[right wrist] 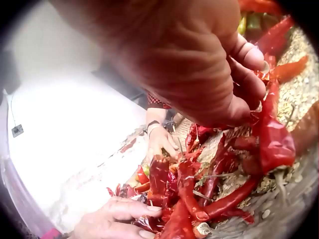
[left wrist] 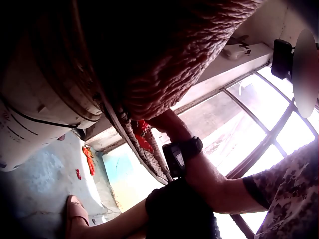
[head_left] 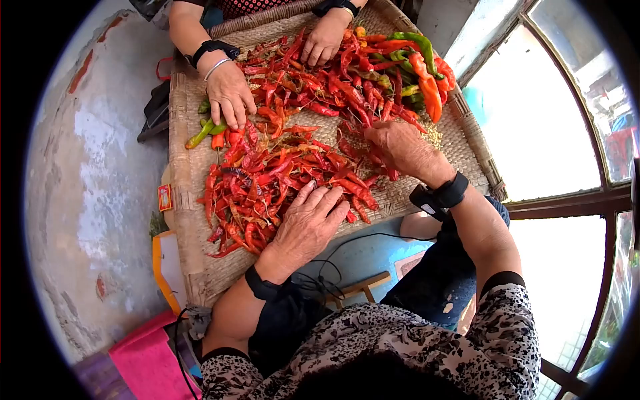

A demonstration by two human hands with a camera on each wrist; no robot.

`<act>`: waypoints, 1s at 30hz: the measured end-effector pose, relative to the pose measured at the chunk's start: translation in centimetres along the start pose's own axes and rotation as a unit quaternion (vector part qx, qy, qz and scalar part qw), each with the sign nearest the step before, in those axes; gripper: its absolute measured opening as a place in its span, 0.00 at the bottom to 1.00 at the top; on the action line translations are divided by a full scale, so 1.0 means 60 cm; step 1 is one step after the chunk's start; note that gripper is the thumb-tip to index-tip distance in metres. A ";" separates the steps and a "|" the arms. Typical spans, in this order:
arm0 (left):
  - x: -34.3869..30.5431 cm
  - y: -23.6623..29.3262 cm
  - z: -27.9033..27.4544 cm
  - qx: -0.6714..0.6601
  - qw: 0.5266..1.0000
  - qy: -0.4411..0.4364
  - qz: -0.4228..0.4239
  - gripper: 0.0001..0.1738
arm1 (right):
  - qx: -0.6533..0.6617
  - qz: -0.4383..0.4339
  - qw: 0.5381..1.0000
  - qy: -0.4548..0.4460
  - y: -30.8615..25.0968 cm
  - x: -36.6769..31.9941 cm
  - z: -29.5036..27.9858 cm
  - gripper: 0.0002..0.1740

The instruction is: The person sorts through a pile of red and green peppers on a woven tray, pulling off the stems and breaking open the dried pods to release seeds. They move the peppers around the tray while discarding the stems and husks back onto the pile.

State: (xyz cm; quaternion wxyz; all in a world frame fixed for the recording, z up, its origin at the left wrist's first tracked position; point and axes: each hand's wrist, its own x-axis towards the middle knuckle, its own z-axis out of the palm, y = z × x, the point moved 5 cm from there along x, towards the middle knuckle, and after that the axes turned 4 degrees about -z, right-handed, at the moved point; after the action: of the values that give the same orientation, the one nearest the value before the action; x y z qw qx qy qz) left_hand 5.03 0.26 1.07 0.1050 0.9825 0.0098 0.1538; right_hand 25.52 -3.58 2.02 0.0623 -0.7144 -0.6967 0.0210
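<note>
Dried red chili peppers (head_left: 253,177) lie in a broad heap on a woven tray (head_left: 467,133). My left hand (head_left: 310,223) rests on the near side of this heap, its fingers extended over the peppers. Farther right, my right hand (head_left: 407,150) reaches into the chilies with its fingers bent. In the right wrist view, the right hand's fingertips pinch the end of a wrinkled red chili (right wrist: 274,142). Pale seeds (right wrist: 294,64) are scattered on the weave beside it. The left wrist view shows mostly dark, wrinkled skin, and the left fingers are hidden there.
Across the tray, another person's two hands (head_left: 230,93) touch the chilies. Fresh green and red peppers (head_left: 420,60) are piled at the far right corner. Windows (head_left: 533,113) stand on the right, a wall (head_left: 100,167) on the left. Black cables (head_left: 327,267) hang below the tray's near edge.
</note>
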 end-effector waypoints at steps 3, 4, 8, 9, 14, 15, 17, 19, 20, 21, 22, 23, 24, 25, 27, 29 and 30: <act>0.000 -0.001 0.002 -0.001 1.000 0.003 -0.002 0.17 | 0.064 0.023 0.998 -0.008 0.041 -0.020 -0.012 0.10; 0.000 -0.001 0.000 0.001 1.000 0.001 -0.001 0.17 | 0.131 0.016 0.991 -0.025 0.051 -0.022 -0.016 0.09; 0.004 0.001 -0.001 0.006 1.000 -0.005 0.003 0.17 | 0.328 0.027 0.944 0.003 0.065 -0.023 -0.038 0.12; 0.004 0.001 0.000 0.009 1.000 -0.007 0.001 0.17 | 0.391 0.083 0.916 -0.035 0.065 -0.022 -0.042 0.16; 0.004 0.001 0.002 0.009 1.000 -0.004 -0.002 0.18 | 0.591 0.084 0.779 0.191 0.072 -0.007 -0.084 0.21; 0.004 0.000 0.002 0.008 1.000 -0.004 -0.001 0.19 | 0.655 0.107 0.695 0.275 0.084 -0.002 -0.085 0.24; 0.002 0.000 0.002 0.008 1.000 -0.003 -0.002 0.19 | 0.531 0.161 0.802 0.221 0.127 -0.001 -0.061 0.25; 0.003 -0.001 0.004 0.009 1.000 -0.004 0.000 0.19 | 0.242 0.195 0.922 0.230 0.118 -0.002 -0.042 0.22; 0.003 -0.001 0.004 0.009 1.000 -0.006 -0.001 0.19 | 0.218 0.111 0.952 0.183 0.109 0.004 -0.017 0.21; 0.003 -0.001 0.002 0.008 1.000 -0.005 -0.001 0.20 | 0.185 0.102 0.973 0.090 0.091 0.008 0.000 0.19; 0.003 0.000 0.001 0.008 1.000 -0.005 -0.001 0.20 | 0.127 0.115 0.985 0.030 0.068 0.007 0.006 0.18; 0.003 0.000 0.001 0.008 1.000 -0.005 -0.004 0.20 | 0.068 0.127 0.989 -0.029 0.052 0.005 0.012 0.17; 0.003 0.000 0.000 0.007 1.000 -0.006 -0.004 0.19 | 0.068 0.126 0.989 -0.030 0.051 0.007 0.022 0.17; 0.004 0.000 0.000 0.006 1.000 -0.007 -0.002 0.19 | 0.048 0.113 0.992 -0.017 0.049 0.009 0.034 0.15; 0.005 0.000 0.000 0.004 1.000 -0.008 -0.002 0.18 | 0.026 0.097 0.995 -0.002 0.045 0.013 0.028 0.13; 0.003 -0.001 0.001 0.004 1.000 -0.007 -0.005 0.18 | 0.179 0.095 0.979 -0.003 0.039 0.014 0.003 0.14; 0.001 -0.002 0.002 0.004 1.000 -0.009 -0.004 0.18 | 0.222 0.076 0.972 -0.006 0.045 0.017 0.000 0.14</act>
State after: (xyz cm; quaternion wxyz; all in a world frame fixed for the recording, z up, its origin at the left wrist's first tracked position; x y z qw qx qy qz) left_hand 5.15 0.35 0.94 0.1013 0.9842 0.0134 0.1445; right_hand 28.22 -2.61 1.74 0.2136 -0.7332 -0.6188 0.1840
